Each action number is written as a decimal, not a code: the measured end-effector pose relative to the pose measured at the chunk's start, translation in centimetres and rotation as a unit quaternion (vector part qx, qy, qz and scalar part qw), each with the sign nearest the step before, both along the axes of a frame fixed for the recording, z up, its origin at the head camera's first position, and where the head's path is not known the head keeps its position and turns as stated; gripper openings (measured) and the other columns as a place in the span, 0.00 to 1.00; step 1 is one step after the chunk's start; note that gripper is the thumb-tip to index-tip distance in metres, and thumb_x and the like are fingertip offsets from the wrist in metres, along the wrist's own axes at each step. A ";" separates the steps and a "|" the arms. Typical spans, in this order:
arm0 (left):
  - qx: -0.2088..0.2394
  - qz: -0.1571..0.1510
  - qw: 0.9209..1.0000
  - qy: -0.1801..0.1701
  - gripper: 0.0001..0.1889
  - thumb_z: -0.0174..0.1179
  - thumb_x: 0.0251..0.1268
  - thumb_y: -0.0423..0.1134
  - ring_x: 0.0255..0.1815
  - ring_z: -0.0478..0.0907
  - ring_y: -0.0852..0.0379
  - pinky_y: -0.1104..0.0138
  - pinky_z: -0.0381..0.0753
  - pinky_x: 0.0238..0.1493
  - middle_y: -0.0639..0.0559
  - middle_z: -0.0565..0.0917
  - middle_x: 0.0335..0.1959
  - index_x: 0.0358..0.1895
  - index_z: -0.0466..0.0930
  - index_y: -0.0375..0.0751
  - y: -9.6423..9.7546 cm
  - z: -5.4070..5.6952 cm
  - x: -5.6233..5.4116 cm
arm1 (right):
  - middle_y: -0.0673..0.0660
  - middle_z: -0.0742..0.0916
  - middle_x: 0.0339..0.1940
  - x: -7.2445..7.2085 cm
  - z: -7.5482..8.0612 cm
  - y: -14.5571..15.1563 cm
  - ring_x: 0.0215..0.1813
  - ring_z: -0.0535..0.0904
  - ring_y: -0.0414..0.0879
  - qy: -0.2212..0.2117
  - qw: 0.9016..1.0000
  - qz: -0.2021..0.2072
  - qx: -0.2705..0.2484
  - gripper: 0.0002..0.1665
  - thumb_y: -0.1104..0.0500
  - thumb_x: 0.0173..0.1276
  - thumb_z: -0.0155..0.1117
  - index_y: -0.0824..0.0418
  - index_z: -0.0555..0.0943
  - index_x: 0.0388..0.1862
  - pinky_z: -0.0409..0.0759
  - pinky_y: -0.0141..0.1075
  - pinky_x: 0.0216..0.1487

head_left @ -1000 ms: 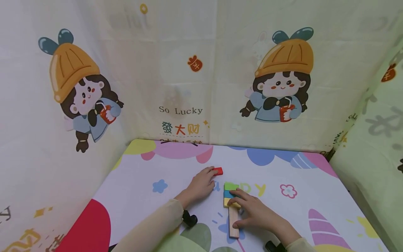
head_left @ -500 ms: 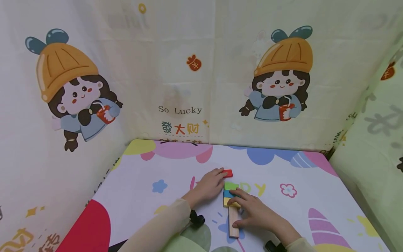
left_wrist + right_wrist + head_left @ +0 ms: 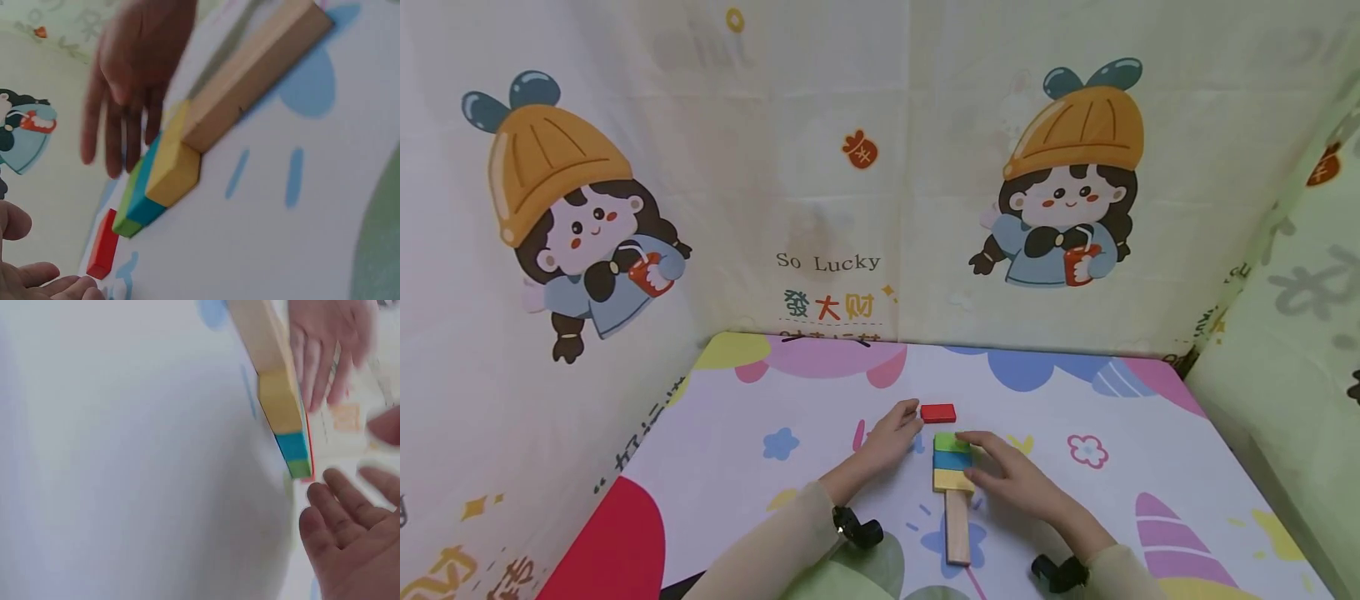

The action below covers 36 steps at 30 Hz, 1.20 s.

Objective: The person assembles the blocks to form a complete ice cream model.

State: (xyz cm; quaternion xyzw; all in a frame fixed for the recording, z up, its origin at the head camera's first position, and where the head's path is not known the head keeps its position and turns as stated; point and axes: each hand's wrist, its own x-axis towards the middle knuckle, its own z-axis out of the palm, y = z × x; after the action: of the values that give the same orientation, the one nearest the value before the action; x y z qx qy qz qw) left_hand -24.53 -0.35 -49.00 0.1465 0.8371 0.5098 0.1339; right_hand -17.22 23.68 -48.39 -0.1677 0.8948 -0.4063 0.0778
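A red block (image 3: 938, 413) lies on the mat at the far end. My left hand (image 3: 887, 440) is at its left end with relaxed fingers and grips nothing; whether a fingertip touches it I cannot tell. Nearer, a green block (image 3: 951, 442), a blue block (image 3: 952, 460) and a yellow block (image 3: 952, 480) lie side by side in a row. From the yellow one a long plain wooden block (image 3: 957, 527) runs towards me. My right hand (image 3: 1018, 479) hovers along the row's right side, fingers spread and loose. In the right wrist view its fingers (image 3: 344, 515) appear apart from the blocks.
A printed mat (image 3: 820, 492) with pastel shapes covers the table. Patterned cloth (image 3: 850, 208) hangs behind it and on both sides. Each wrist carries a small black camera, such as the left one (image 3: 857, 528).
My left hand slid the red block rightward, behind the green one, then drew back slightly left off it. My right hand moved forward from the wooden block to beside the green and yellow blocks.
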 end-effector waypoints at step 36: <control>0.126 0.000 0.989 -0.081 0.29 0.50 0.81 0.48 0.76 0.70 0.42 0.49 0.73 0.72 0.42 0.72 0.76 0.78 0.63 0.41 0.5 -1.6 -0.2 | 0.61 0.66 0.83 -3.6 -1.8 0.7 0.82 0.64 0.56 -0.180 0.952 -0.101 -0.227 0.36 0.61 0.83 0.43 0.62 0.49 0.86 0.65 0.46 0.76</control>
State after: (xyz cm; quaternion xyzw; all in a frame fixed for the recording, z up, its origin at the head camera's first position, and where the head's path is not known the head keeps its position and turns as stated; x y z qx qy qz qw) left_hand -24.78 0.17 -50.63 0.1201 0.7525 0.6215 0.1817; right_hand -20.80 24.35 -50.15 -0.0139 0.7621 -0.6281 0.1564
